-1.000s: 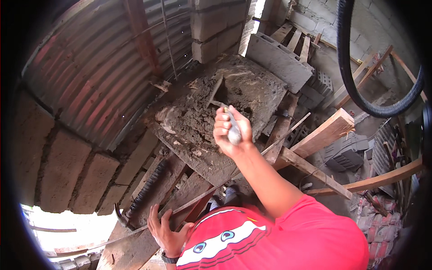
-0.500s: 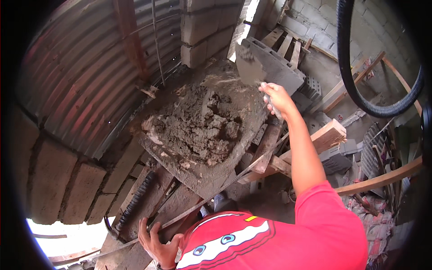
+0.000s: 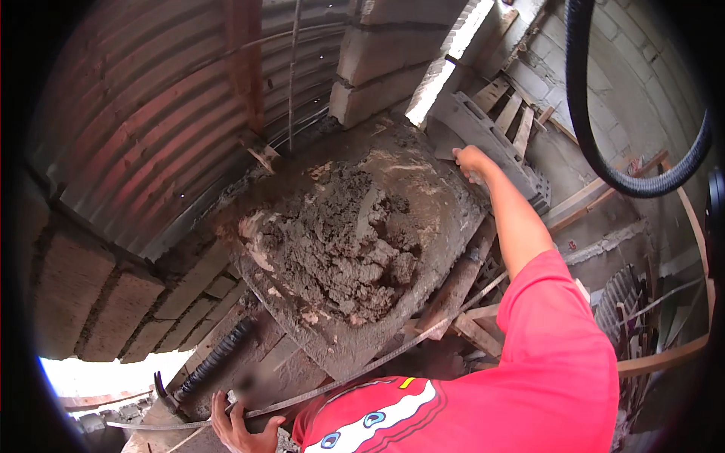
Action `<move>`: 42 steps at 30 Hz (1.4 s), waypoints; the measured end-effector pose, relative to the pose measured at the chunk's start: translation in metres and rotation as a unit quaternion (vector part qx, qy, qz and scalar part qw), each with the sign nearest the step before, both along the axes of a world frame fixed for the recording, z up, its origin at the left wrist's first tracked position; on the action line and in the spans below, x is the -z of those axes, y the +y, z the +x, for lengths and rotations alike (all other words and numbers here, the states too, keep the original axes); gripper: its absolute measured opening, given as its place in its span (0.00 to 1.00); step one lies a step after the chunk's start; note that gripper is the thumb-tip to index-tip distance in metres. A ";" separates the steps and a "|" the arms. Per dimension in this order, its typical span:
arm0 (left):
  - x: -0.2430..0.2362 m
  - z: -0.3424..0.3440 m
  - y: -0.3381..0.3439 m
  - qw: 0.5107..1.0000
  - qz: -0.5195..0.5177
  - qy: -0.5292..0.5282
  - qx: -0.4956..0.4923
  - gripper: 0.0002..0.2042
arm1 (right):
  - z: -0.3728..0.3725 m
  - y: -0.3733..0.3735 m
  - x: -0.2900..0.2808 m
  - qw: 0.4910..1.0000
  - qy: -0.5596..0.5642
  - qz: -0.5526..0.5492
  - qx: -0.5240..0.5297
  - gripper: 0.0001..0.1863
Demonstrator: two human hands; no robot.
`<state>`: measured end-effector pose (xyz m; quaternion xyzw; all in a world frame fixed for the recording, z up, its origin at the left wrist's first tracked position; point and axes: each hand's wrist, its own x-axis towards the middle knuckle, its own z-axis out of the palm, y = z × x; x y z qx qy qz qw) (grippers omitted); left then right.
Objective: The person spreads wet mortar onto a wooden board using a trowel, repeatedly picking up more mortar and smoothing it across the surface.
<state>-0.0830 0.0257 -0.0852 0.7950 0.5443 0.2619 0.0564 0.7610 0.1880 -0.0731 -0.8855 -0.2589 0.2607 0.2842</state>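
My right hand (image 3: 473, 164) is closed around the handle of a trowel at the far right of the mortar board. The trowel's grey blade (image 3: 445, 143) is partly seen beyond my fingers, in front of a grey hollow block (image 3: 491, 132). A rough heap of wet mortar (image 3: 340, 234) covers the middle of the smeared board (image 3: 332, 359). At the lower left, my left hand (image 3: 245, 430) is open with its fingers spread, beside a thin metal rod (image 3: 377, 368). Whether it touches the rod, I cannot tell.
A tool with a black ribbed handle (image 3: 215, 362) lies left of the board. Corrugated metal sheeting (image 3: 166, 128) and a block wall (image 3: 83, 294) border the left. Wooden pieces (image 3: 476, 332) stand at the right, and a black corrugated hose (image 3: 581, 98) hangs at upper right.
The view has shifted, so the board and block sit farther right and lower. My right hand has reached farther forward, and less of the trowel's blade shows. My left hand stays open.
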 end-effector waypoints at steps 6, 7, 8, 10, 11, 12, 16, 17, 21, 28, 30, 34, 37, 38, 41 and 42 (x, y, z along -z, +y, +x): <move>-0.006 0.008 -0.002 1.000 -0.014 -0.014 -0.020 0.40 | -0.018 0.079 -0.012 0.991 -0.067 -0.094 -0.068 0.32; -0.007 0.007 -0.003 1.000 -0.018 -0.010 -0.023 0.40 | -0.026 0.081 -0.012 0.987 -0.100 -0.104 -0.070 0.33; -0.007 0.008 -0.005 0.999 -0.017 -0.007 -0.031 0.40 | -0.038 0.084 -0.018 0.987 -0.097 -0.105 -0.076 0.33; -0.006 0.008 -0.005 0.999 -0.018 -0.006 -0.038 0.40 | -0.048 0.077 -0.025 0.954 -0.208 -0.080 -0.199 0.32; -0.004 0.006 -0.003 0.999 -0.021 0.000 -0.029 0.39 | -0.049 0.075 -0.026 0.936 -0.249 -0.071 -0.236 0.31; -0.003 0.004 -0.002 1.000 -0.024 0.005 -0.019 0.39 | -0.052 0.075 -0.019 0.919 -0.228 -0.012 -0.322 0.31; -0.005 0.003 -0.008 0.999 -0.033 0.019 -0.035 0.37 | -0.162 0.056 -0.050 0.855 -0.292 0.023 -0.427 0.28; 0.001 0.001 -0.009 0.999 -0.027 0.014 -0.032 0.37 | -0.184 0.047 -0.063 0.847 -0.322 0.018 -0.424 0.28; 0.017 -0.005 -0.009 0.998 -0.037 0.030 -0.036 0.44 | -0.239 0.015 -0.089 0.838 -0.276 -0.029 -0.470 0.26; 0.010 -0.004 -0.012 0.999 -0.022 -0.014 -0.020 0.41 | -0.278 -0.066 -0.124 0.827 -0.329 -0.085 -0.448 0.22; 0.008 -0.004 -0.012 0.999 -0.031 -0.016 -0.017 0.41 | -0.290 -0.093 -0.136 0.797 -0.388 -0.035 -0.462 0.17; 0.004 -0.009 -0.014 0.999 -0.040 -0.019 0.000 0.42 | -0.344 -0.139 -0.138 0.782 -0.410 -0.074 -0.464 0.18; 0.004 -0.011 -0.012 0.999 -0.035 -0.022 0.015 0.43 | -0.407 -0.160 -0.102 0.814 -0.427 -0.117 -0.377 0.14; 0.004 -0.009 -0.010 0.999 -0.038 -0.029 0.023 0.42 | -0.419 -0.167 -0.068 0.830 -0.410 -0.118 -0.360 0.15; 0.004 -0.013 -0.009 0.998 -0.029 -0.042 0.037 0.42 | -0.425 -0.165 -0.067 0.855 -0.357 -0.133 -0.352 0.17; 0.004 -0.015 -0.010 0.998 -0.035 -0.041 0.046 0.41 | -0.420 -0.159 -0.085 0.859 -0.329 -0.149 -0.362 0.19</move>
